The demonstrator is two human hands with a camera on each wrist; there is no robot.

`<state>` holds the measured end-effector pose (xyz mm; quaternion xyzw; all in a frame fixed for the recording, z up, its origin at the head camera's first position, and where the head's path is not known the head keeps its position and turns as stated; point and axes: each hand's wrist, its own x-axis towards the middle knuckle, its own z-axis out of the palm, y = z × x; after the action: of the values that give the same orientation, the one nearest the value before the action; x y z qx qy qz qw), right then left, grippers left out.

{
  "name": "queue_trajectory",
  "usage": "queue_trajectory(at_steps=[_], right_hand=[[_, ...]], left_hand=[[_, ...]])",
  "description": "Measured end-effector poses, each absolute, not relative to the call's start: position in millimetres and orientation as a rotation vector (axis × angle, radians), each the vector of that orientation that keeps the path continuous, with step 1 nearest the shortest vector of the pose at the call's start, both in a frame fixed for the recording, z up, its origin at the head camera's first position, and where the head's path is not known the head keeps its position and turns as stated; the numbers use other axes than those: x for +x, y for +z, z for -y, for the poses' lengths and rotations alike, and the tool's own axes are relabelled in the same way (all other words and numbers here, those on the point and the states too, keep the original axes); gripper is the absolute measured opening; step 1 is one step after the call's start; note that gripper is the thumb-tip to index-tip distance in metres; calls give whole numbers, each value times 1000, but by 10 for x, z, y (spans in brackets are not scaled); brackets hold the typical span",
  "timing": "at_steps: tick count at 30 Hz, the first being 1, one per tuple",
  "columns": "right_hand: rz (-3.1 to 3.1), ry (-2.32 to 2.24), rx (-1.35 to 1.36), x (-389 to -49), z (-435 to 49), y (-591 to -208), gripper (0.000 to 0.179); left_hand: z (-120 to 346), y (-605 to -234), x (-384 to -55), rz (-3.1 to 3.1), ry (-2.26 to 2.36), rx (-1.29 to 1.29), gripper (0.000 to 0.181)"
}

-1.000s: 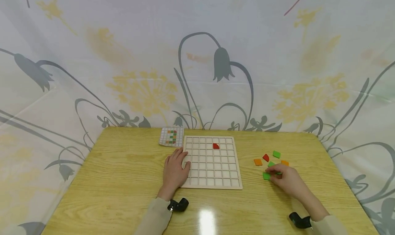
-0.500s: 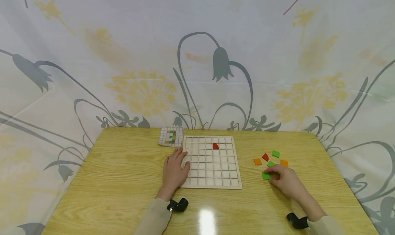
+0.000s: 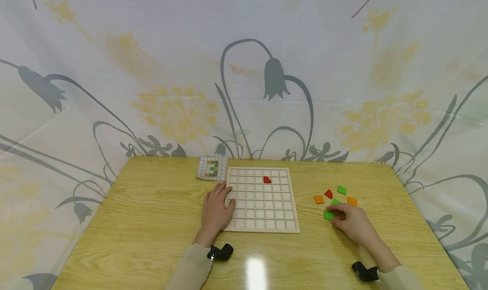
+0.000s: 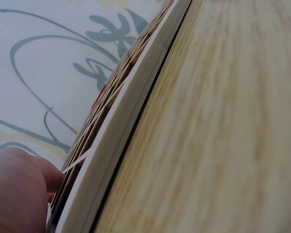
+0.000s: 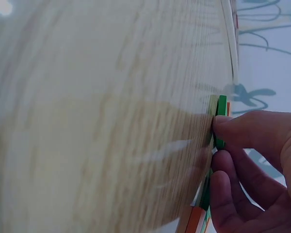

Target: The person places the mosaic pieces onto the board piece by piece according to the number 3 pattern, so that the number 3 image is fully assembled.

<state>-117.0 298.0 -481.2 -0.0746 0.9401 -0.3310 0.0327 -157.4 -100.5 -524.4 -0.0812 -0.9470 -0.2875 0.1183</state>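
A pale wooden grid board (image 3: pixel 259 227) lies on the table, with a red quarter-circle tile (image 3: pixel 267 180) in one of its far cells. My left hand (image 3: pixel 217 209) rests on the board's left edge, fingers extended and thumb over the near-left cells. To the right of the board, my right hand (image 3: pixel 355 223) pinches a green square tile (image 5: pixel 221 104) between thumb and index finger, low over the tabletop. Around that hand lie another green tile (image 3: pixel 341 190), a loose red quarter-circle tile (image 3: pixel 328 194) and two orange tiles (image 3: pixel 319 199). Part of this group is hidden under the right hand.
A small pattern card (image 3: pixel 212 168) printed with a coloured grid lies beyond my left hand, beside the board's far left corner. The wooden table (image 3: pixel 152 222) ends at a flower-patterned cloth (image 3: pixel 324 91) behind it.
My right hand has shifted slightly left, and the pinched green tile has moved a little away from me. My left hand and the board stay in place.
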Motion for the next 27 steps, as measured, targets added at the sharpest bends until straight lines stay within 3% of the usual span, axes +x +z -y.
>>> queue_trajectory(at_steps=[27], right_hand=[[-3014, -1000, -357, -1299, -2816, -4822, 29]], left_hand=[[1013, -5277, -1574, 2769, -876, -229, 38]])
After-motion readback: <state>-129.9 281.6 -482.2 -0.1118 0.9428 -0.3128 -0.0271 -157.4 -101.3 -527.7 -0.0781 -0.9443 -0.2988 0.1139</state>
